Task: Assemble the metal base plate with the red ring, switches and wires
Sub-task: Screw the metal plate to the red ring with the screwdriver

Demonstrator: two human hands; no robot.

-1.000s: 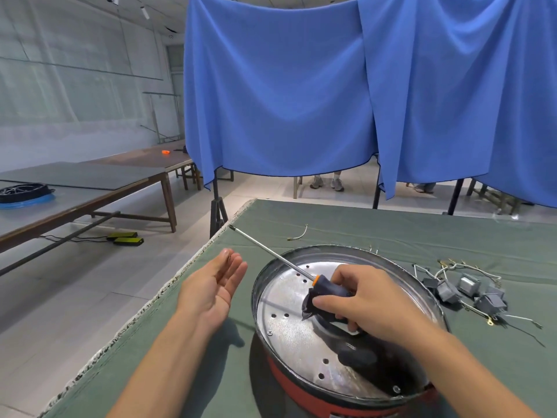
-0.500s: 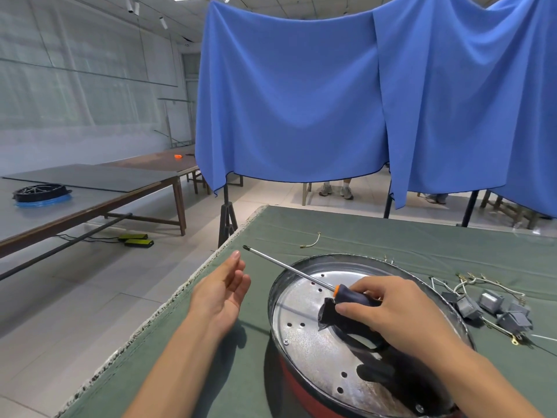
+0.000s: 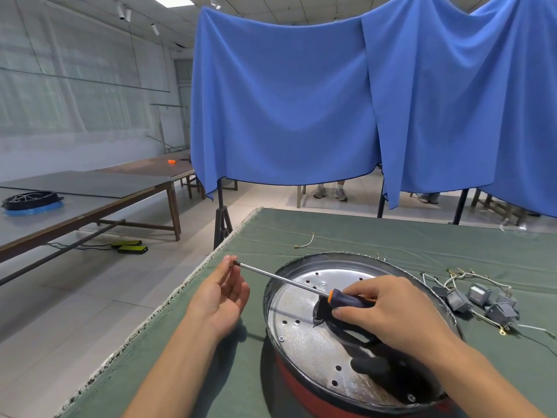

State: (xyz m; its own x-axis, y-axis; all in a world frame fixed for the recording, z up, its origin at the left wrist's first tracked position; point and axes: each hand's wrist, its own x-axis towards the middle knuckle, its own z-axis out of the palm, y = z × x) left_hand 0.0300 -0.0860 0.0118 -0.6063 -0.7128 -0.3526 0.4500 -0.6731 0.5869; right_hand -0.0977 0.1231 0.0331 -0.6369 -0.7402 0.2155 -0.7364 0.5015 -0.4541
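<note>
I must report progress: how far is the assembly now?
Done: the plate sits in the red ring, with some screws in it. In hand: the right hand grips a screwdriver; its tip is at the open left hand. Left: the switches and wires lie loose on the table.

No legible text, labels, brands or numbers anywhere in view. Checked the screwdriver handle [image 3: 351, 300], the metal base plate [image 3: 304, 336] and the grey switches [image 3: 479, 300] at 3 o'clock of it: plain surfaces, or too small and blurred to read any marking.
</note>
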